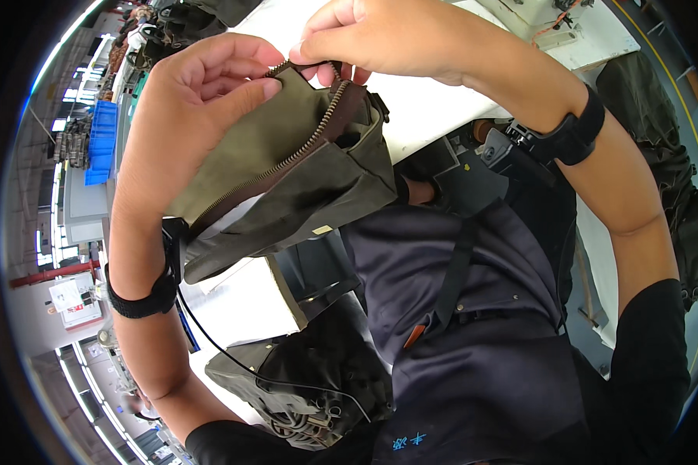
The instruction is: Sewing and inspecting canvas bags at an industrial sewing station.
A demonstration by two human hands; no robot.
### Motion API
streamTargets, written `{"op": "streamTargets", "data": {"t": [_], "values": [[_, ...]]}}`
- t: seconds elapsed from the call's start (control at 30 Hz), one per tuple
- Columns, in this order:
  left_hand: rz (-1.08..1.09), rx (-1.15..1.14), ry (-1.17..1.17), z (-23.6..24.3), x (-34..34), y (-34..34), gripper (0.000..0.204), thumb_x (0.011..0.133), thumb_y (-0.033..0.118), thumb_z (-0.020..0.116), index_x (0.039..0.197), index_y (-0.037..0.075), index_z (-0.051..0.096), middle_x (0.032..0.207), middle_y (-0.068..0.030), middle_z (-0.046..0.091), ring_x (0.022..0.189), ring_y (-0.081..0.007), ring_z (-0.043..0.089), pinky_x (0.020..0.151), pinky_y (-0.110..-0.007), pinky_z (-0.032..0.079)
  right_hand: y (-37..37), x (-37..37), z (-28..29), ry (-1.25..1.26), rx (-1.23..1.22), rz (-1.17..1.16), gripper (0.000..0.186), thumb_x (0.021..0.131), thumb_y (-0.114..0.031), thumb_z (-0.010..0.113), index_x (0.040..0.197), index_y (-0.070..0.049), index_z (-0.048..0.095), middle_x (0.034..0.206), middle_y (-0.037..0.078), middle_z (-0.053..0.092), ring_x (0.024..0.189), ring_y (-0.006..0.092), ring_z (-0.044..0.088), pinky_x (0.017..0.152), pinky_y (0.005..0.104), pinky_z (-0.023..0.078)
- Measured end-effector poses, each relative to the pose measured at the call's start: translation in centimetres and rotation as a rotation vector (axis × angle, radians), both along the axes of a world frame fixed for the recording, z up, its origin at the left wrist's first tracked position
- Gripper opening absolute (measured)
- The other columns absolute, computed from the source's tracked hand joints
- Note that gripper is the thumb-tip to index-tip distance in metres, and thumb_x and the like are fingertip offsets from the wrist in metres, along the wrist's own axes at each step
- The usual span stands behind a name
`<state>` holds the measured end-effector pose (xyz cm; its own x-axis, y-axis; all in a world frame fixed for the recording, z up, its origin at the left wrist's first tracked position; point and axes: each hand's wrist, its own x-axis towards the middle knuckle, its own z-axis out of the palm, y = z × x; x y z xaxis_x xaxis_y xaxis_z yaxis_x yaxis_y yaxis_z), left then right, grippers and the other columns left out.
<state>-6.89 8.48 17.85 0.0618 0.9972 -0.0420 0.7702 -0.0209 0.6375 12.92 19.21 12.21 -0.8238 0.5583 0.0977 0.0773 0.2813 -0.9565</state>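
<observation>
An olive-green canvas bag (310, 198) is held up in front of me, above the white table. Along its mouth runs a metal-toothed zipper (318, 132) on dark brown tape, parted so that the lighter green inner cloth (248, 147) shows. My left hand (182, 108) pinches the zippered edge at the far end between thumb and fingers. Close beside it, my right hand (395, 39) grips the same edge, its thumb and index finger nearly touching the left fingertips. What lies between the right fingertips is partly hidden. Both wrists wear black straps.
A white table (434, 116) stretches beyond the bag, with a machine base (582, 39) at the far right. Another dark green bag (310, 380) lies at lower left, and more dark bags (647, 116) are at right. A black cable (279, 380) trails from my left wrist.
</observation>
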Motion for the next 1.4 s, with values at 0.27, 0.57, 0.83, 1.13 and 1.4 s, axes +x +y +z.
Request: {"op": "streamTargets", "data": {"t": [0.27,0.57,0.83,1.13,1.4], "values": [[0.016,0.138,0.203,-1.2,0.9,-0.7,0.018,0.093,0.006,0.076,0.109,-0.001,0.075,0.098,-0.0039,0.076,0.088,-0.0078,0.069,0.081,-0.022,0.054,0.2,-1.1,-0.5,0.055,-0.122,-0.047,0.024,0.092,-0.017,0.061,0.085,0.003,0.073,0.076,0.008,0.071,0.067,0.0124,0.063,0.06,0.0295,0.05],[0.054,0.027,0.044,-1.0,0.1,0.0,0.015,0.094,0.01,0.076,0.103,-0.002,0.075,0.088,-0.0024,0.075,0.08,-0.005,0.066,0.073,-0.021,0.051,1.3,0.5,-0.7,0.075,0.159,0.083,0.024,0.09,-0.017,0.062,0.078,0.001,0.072,0.067,0.005,0.067,0.06,0.0107,0.059,0.058,0.029,0.047],[0.012,-0.027,-0.033,-1.4,-0.3,0.1,0.019,0.097,0.011,0.073,0.111,-0.001,0.072,0.096,-0.002,0.074,0.086,-0.0043,0.065,0.078,-0.021,0.052,0.2,0.4,-0.4,0.082,0.092,0.03,0.015,0.089,-0.012,0.066,0.087,0.002,0.072,0.07,0.004,0.068,0.059,0.009,0.058,0.057,0.0297,0.047],[-0.003,0.022,-0.074,-1.7,-0.5,0.3,0.024,0.096,0.01,0.073,0.114,-0.004,0.071,0.103,-0.005,0.075,0.094,-0.0067,0.067,0.085,-0.023,0.053,1.9,-0.7,-3.6,0.579,0.976,-0.008,0.012,0.084,-0.006,0.066,0.095,-0.007,0.07,0.09,0.012,0.067,0.081,0.0307,0.066,0.071,0.0403,0.052],[0.001,-0.107,-0.122,-0.7,-0.6,0.0,0.028,0.102,0.014,0.066,0.123,-0.004,0.069,0.109,-0.0045,0.074,0.097,-0.0067,0.067,0.088,-0.022,0.052,3.6,0.2,-3.6,0.616,1.498,0.016,0.009,0.085,-0.012,0.064,0.092,-0.006,0.066,0.086,0.006,0.063,0.081,0.0259,0.063,0.07,0.0402,0.049]]}}
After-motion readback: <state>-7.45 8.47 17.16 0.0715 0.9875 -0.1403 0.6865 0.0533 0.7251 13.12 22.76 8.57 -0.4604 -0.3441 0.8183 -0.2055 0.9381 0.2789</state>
